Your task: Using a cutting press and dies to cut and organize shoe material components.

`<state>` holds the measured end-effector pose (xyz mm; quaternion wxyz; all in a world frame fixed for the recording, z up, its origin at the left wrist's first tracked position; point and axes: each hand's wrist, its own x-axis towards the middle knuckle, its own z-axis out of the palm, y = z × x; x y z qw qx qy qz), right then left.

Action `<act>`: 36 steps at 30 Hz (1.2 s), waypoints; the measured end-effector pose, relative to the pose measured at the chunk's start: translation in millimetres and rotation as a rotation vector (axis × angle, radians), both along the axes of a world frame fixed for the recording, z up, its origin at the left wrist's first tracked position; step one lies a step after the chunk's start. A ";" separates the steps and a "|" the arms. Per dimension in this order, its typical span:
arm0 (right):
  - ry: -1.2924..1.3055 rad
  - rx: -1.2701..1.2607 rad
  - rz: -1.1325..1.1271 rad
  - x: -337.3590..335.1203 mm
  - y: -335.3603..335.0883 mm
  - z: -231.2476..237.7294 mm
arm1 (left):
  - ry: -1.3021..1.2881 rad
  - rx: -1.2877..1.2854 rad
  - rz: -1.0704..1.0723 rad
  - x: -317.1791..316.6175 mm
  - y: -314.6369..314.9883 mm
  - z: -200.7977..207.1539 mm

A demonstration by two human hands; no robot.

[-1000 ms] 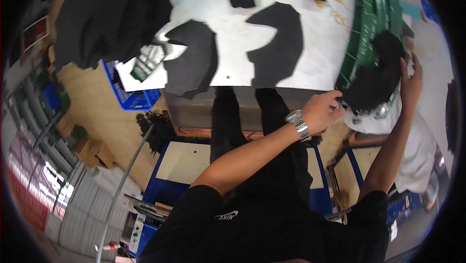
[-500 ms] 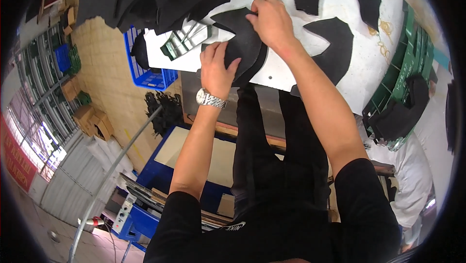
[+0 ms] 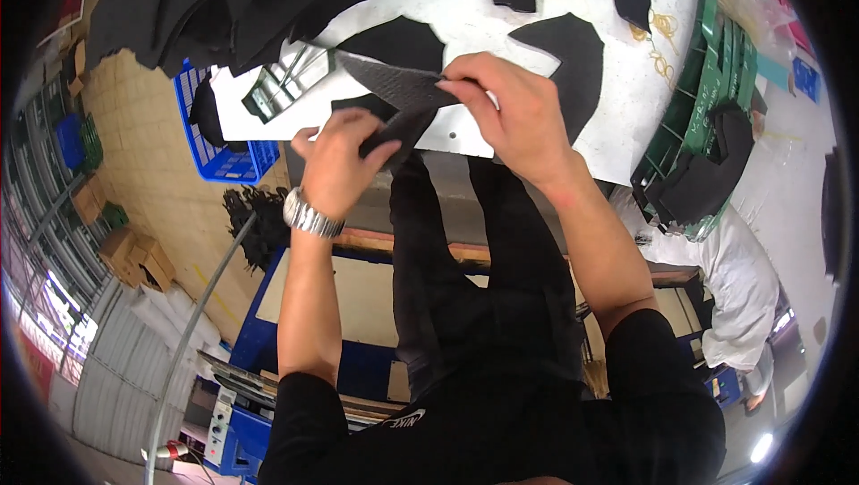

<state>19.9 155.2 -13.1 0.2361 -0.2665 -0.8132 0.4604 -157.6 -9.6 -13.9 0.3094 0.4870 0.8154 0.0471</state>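
A black cut sheet piece (image 3: 391, 82) is lifted off the white tabletop and bent, its textured greyish face partly showing. Between thumb and fingers, my right hand (image 3: 519, 114) pinches its right edge. My left hand (image 3: 344, 158), a metal-banded watch on the wrist, has its fingers closed at the lower end of that piece; they are slightly blurred. Just behind lies another black piece (image 3: 398, 35), flat on the white table (image 3: 465, 38). A curved, pointed black piece (image 3: 580, 64) rests to the right of my right hand.
A heap of black sheets (image 3: 242, 2) covers the table's far left, beside a metal cutting form (image 3: 291, 78). Below it stands a blue crate (image 3: 228, 163). Green crates (image 3: 702, 100) line the right edge, with black pieces on one. Yellow bands (image 3: 662, 46) lie at the right.
The black piece, lying flat under my hands before, is now raised and bent. Both hands have come nearer to me, and the view has shifted a little.
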 end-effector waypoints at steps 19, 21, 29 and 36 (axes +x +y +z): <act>-0.339 -0.140 -0.142 121.2 119.8 -96.2 | -1.434 0.160 0.992 187.9 25.8 -85.2; -0.327 -0.067 -0.145 121.5 120.3 -102.3 | -1.367 0.134 1.010 187.7 24.5 -94.6; -0.437 0.107 -0.242 112.4 119.8 -98.2 | -1.184 0.087 0.858 188.7 19.8 -109.5; -0.489 0.095 -0.295 112.8 121.1 -98.8 | -1.273 -0.012 1.005 184.2 28.6 -94.9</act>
